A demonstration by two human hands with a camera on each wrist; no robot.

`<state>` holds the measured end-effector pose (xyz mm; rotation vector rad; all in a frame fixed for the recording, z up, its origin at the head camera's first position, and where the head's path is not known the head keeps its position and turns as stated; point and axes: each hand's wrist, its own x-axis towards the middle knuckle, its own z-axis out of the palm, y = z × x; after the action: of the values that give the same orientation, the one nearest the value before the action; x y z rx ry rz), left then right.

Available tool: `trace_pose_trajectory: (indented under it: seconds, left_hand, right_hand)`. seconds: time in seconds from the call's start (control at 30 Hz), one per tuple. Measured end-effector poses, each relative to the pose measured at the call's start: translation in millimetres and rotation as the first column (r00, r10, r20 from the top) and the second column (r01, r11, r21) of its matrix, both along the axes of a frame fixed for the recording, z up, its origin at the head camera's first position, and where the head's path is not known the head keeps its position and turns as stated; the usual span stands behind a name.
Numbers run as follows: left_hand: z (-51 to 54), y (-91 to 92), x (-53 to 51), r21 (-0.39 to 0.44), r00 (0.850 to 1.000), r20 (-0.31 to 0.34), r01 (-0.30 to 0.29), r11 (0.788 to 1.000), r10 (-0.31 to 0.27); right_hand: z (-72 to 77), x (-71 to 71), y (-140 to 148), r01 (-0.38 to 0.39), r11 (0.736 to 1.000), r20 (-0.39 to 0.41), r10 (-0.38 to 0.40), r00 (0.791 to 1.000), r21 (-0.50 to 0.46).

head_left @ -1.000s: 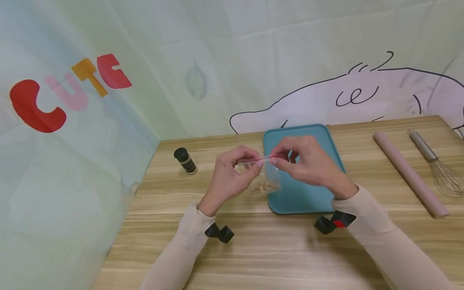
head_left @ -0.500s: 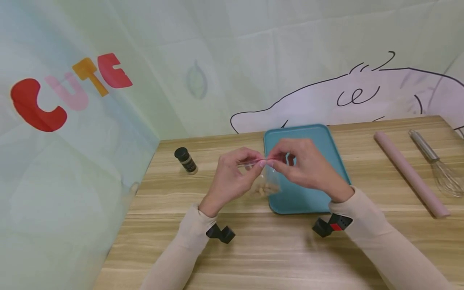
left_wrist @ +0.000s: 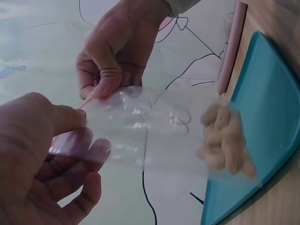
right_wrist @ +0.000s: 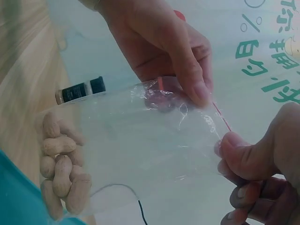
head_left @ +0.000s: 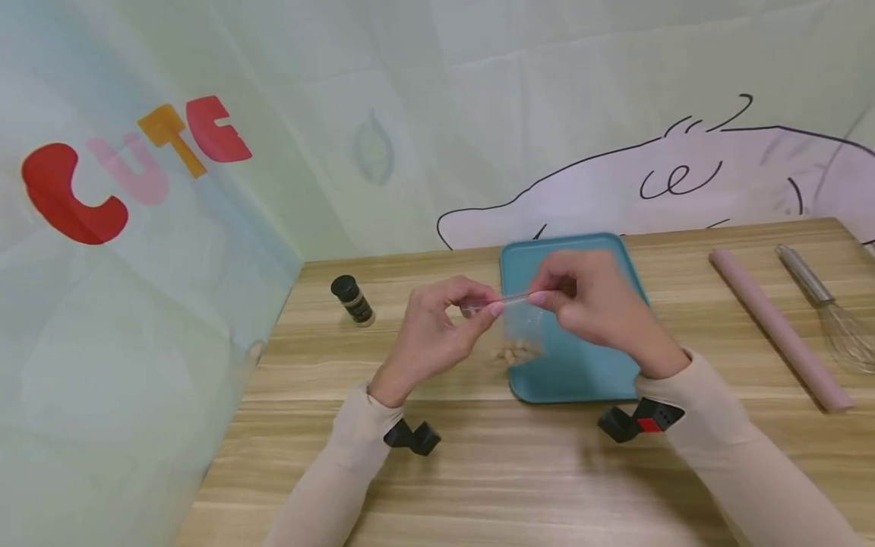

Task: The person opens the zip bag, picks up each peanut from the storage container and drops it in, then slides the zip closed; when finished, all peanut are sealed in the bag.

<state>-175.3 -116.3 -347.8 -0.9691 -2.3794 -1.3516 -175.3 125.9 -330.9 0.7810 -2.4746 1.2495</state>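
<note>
Between both hands hangs a clear zip bag (right_wrist: pixel 140 136) with a red line along its top edge. Several unshelled peanuts (right_wrist: pixel 61 173) lie in its bottom; the left wrist view shows the same peanuts (left_wrist: pixel 225 138). My left hand (head_left: pixel 440 323) pinches the top edge at one end between thumb and fingers. Further along that edge, my right hand (head_left: pixel 591 304) pinches the other end, with a short stretch of edge between the two. The bag hangs above the table, partly in front of the blue tray (head_left: pixel 574 380). Whether the seal is closed I cannot tell.
A black-capped spice jar (head_left: pixel 353 301) stands at the back left of the wooden table (head_left: pixel 465 479). To the right lie a pink rolling pin (head_left: pixel 779 330) and a metal whisk (head_left: pixel 823 304). A printed cloth (head_left: pixel 410 137) hangs behind the table.
My right hand first came in to meet the left fingertips, then slid back right along the bag's top edge. The left hand has stayed nearly in place, still pinching the bag.
</note>
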Motion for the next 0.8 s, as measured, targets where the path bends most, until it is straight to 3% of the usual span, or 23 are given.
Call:
trace_pose_trajectory:
  seconds: [0.17, 0.53, 0.8]
  left_hand:
    - [4.2, -3.5, -1.4, -0.014, 0.999, -0.005, -0.052, 0.999, 0.052]
    - [4.9, -9.5, -5.1, -0.023, 0.995, -0.023, -0.1, 0.995, 0.1]
    - [4.1, -10.3, -5.6, -0.029, 0.993, -0.029, -0.111, 0.993, 0.11]
  right_hand:
    - [5.6, -0.6, 10.3, 0.071, 0.997, -0.01, -0.071, 0.997, 0.023]
    - [8.6, -4.4, 17.0, 0.109, 0.993, 0.013, -0.109, 0.994, 0.038]
    - [4.2, -6.8, 18.8, 0.116, 0.992, -0.024, -0.115, 0.993, 0.049]
